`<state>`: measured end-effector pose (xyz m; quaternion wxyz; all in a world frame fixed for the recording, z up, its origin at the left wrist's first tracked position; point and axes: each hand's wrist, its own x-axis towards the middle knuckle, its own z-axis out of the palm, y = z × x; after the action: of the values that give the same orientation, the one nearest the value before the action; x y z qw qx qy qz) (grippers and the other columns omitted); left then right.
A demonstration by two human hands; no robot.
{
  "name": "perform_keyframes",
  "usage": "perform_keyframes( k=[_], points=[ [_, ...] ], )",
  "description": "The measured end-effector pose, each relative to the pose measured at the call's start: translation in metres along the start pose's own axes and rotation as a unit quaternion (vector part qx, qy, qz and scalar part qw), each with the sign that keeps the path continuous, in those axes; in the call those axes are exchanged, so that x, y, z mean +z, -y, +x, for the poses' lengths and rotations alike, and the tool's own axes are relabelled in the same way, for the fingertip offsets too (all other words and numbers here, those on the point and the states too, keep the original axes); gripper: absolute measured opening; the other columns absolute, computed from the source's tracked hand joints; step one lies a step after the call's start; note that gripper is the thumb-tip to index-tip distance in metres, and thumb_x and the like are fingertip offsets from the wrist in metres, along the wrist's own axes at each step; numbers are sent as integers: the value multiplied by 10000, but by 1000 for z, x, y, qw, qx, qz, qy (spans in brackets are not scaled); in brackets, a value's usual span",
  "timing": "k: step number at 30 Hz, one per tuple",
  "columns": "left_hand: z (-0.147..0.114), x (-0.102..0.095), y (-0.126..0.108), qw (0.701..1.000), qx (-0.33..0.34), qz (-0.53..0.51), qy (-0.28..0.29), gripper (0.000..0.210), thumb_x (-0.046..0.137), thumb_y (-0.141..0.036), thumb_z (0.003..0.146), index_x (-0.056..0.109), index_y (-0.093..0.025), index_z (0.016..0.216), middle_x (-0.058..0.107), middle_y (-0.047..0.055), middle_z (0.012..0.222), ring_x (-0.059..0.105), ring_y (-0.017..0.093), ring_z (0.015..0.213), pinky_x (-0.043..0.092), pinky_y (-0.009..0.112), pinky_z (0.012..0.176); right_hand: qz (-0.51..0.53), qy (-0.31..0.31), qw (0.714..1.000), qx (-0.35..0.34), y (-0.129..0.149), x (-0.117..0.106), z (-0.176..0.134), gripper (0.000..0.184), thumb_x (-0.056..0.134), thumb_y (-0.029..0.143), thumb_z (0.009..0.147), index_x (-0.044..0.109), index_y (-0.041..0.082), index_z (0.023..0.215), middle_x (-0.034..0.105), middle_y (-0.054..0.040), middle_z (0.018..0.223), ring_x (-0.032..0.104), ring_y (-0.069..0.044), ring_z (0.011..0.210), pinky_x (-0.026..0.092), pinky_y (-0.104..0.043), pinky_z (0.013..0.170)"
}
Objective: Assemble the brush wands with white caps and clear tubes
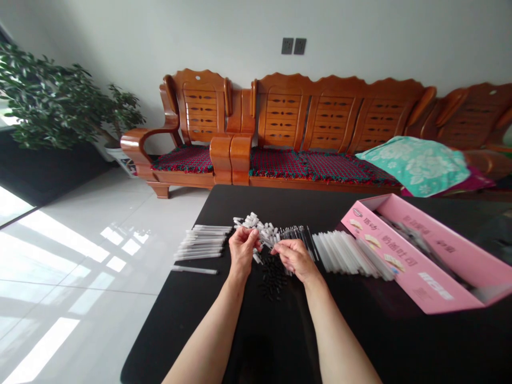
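My left hand (242,249) is closed in a pinch over the middle of the black table. What its fingertips hold is too small to make out. Facing it, my right hand (295,257) also pinches, and its fingertips hide whatever is between them. White pen caps (253,220) lie in a loose heap just beyond both hands. Below the fingers is a pile of small black plugs (273,280). Dark pen refills (306,240) lie side by side right of the caps, followed by a row of whitish pen barrels (340,250).
Several white pens (204,241) lie in a row at left, with a single pen (194,270) nearer me. A pink box (412,261) stands on the black table (180,320) at right. Behind the table is a wooden sofa (280,114) with a turquoise pillow (418,165).
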<state>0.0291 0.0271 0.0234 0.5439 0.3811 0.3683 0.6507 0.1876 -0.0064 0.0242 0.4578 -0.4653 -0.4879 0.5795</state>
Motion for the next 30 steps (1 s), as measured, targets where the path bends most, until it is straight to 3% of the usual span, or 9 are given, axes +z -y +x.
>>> perform_keyframes(
  k=[7, 10, 12, 15, 18, 24, 28, 30],
  points=[
    [-3, 2, 4, 1000, 13, 11, 19, 291, 767, -397, 734, 593, -164, 726, 587, -32, 548, 543, 103, 443, 473, 223, 449, 64, 33, 997, 36, -2, -3, -1, 357, 668, 473, 799, 664, 124, 725, 334, 114, 374, 202, -25, 292, 137, -177, 311],
    [0, -1, 2, 1000, 18, 24, 8, 282, 752, -394, 746, 596, -158, 742, 582, -35, 544, 527, 93, 433, 456, 209, 444, 34, 11, 999, 19, -2, 0, 1, 378, 667, 496, 797, 674, 122, 743, 403, 92, 384, 263, -31, 294, 160, -173, 312],
    [6, -9, -5, 998, 39, 35, -28, 274, 736, -392, 755, 601, -154, 761, 582, -35, 548, 516, 83, 430, 433, 194, 436, 14, -36, 999, -5, -2, 0, 2, 409, 651, 536, 800, 683, 128, 784, 511, 51, 438, 370, -52, 315, 192, -174, 316],
    [20, -33, -28, 986, 95, 62, -123, 258, 718, -380, 755, 611, -152, 808, 577, -42, 551, 502, 74, 426, 408, 177, 423, 15, -151, 987, -48, -1, -5, 4, 446, 650, 577, 785, 693, 139, 855, 596, 13, 519, 476, -82, 370, 239, -179, 328],
    [33, -69, -58, 962, 132, 122, -206, 246, 715, -361, 732, 613, -162, 834, 606, -34, 568, 508, 84, 433, 401, 175, 401, 32, -221, 972, -74, -1, -11, 5, 453, 665, 579, 770, 692, 136, 860, 573, 16, 503, 473, -89, 373, 242, -185, 330],
    [32, -141, -89, 903, 68, 291, -310, 258, 688, -388, 684, 634, -163, 798, 611, -18, 548, 552, 126, 432, 432, 208, 383, 13, -215, 973, -86, 1, -6, 4, 432, 667, 566, 771, 699, 139, 827, 568, 10, 494, 459, -92, 369, 256, -199, 329],
    [21, -169, -88, 874, 8, 380, -302, 256, 652, -406, 708, 641, -174, 816, 646, 11, 596, 610, 171, 496, 485, 266, 462, 13, -210, 973, -94, -1, -7, 4, 423, 672, 555, 771, 705, 137, 829, 574, 10, 492, 459, -90, 366, 247, -198, 329],
    [17, -174, -85, 835, 2, 467, -291, 245, 629, -417, 739, 660, -186, 814, 671, 35, 644, 649, 209, 589, 510, 314, 561, 11, -205, 974, -96, -3, -9, 5, 415, 671, 544, 779, 708, 135, 840, 579, 9, 496, 463, -92, 370, 248, -198, 331]
  ],
)
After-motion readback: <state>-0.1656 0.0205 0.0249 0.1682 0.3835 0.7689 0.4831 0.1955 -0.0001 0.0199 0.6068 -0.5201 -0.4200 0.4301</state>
